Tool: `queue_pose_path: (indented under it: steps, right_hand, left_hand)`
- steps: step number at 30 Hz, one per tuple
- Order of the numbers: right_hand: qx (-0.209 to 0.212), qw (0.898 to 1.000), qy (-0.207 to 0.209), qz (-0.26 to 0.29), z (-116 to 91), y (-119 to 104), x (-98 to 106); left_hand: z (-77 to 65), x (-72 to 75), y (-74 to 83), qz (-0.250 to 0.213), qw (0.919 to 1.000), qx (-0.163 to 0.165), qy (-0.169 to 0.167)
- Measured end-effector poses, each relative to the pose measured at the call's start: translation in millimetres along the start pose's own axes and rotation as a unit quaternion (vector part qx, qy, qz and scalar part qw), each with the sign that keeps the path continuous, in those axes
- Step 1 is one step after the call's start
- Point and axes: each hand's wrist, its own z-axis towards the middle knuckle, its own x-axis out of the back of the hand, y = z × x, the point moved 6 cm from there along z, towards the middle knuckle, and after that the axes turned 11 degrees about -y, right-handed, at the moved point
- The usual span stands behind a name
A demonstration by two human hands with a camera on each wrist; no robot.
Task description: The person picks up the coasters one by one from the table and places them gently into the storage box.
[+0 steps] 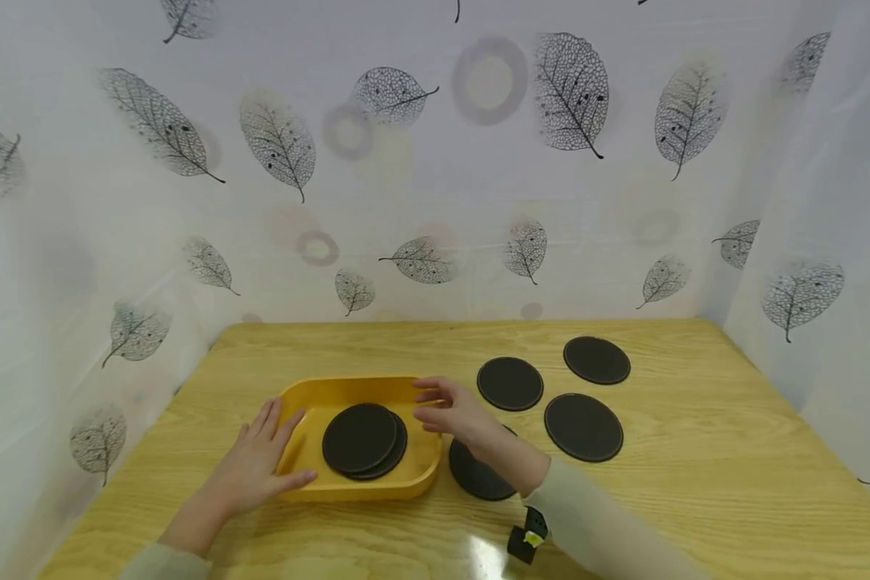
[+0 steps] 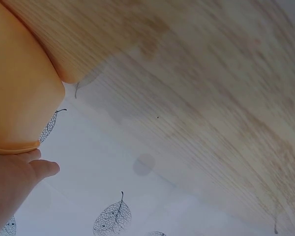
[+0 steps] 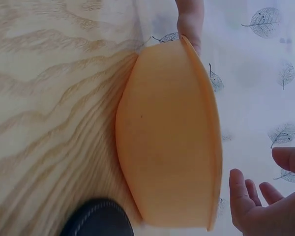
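Observation:
A yellow plastic tray (image 1: 362,490) sits on the table, and two black round coasters (image 1: 359,437) overlap inside it. My left hand (image 1: 257,467) rests at the tray's left end with fingers spread over the rim and the thumb over the front left corner. In the left wrist view, part of that hand (image 2: 14,177) touches the tray's edge. Above the right rim is my right hand (image 1: 453,411), fingers loosely bent and holding nothing. The right wrist view has its fingers (image 3: 241,196) apart from the tray wall (image 3: 169,137). Another black coaster (image 1: 478,475) lies partly hidden beneath the right forearm.
Three more black coasters lie right of the tray: one nearer (image 1: 511,383), one at the back (image 1: 597,360) and one in front of it (image 1: 583,427). A small black device (image 1: 528,536) shows beside the right sleeve. Leaf-patterned curtain (image 1: 471,177) surrounds the wooden table (image 1: 710,451).

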Motion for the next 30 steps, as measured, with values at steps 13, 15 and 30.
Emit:
queue_pose_path:
  steps: [13,15,30]
  right_hand:
    - [0.006,0.995,0.019,-0.095,-41.7,-6.3,46.8]
    - [0.002,0.994,0.019,-0.103,-48.2,-6.4,53.3]
    - [-0.023,0.99,0.067,-0.118,-84.8,-1.8,101.7]
  left_hand:
    - [-0.2,0.3,0.1,-0.004,1.0,-0.002,0.0]
    - [0.2,0.3,0.1,-0.004,1.0,-0.002,-0.001]
    - [0.1,-1.4,-1.6,-0.006,1.0,-0.001,0.003]
